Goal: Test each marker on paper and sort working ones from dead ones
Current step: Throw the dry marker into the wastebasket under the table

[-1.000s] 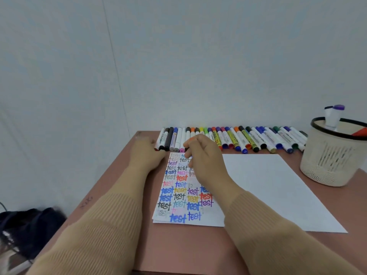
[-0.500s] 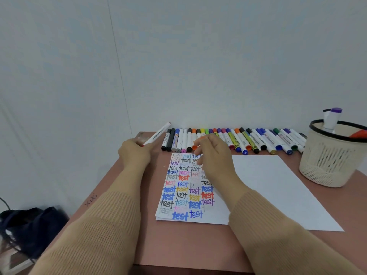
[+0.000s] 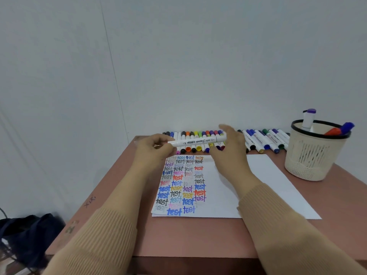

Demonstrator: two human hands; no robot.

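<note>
My left hand (image 3: 154, 148) grips one end of a white marker (image 3: 196, 141), which it holds level above the far edge of the paper. My right hand (image 3: 231, 147) is at the marker's right end, near its cap, with fingers spread; whether it touches the cap I cannot tell. Below lies a white sheet of paper (image 3: 264, 185) with many coloured "test" words on its left part. A row of several capped markers (image 3: 258, 141) lies along the wall behind.
A cream mesh basket (image 3: 309, 155) with a black rim stands at the right and holds a purple-capped marker, an orange one and a blue one. The brown table's (image 3: 178, 235) left edge is near my left arm. A dark bag (image 3: 25, 233) lies on the floor at the left.
My left hand lifted the white marker from the row's left end and swung it level over the paper. My right hand left the paper and rose to the marker's right end.
</note>
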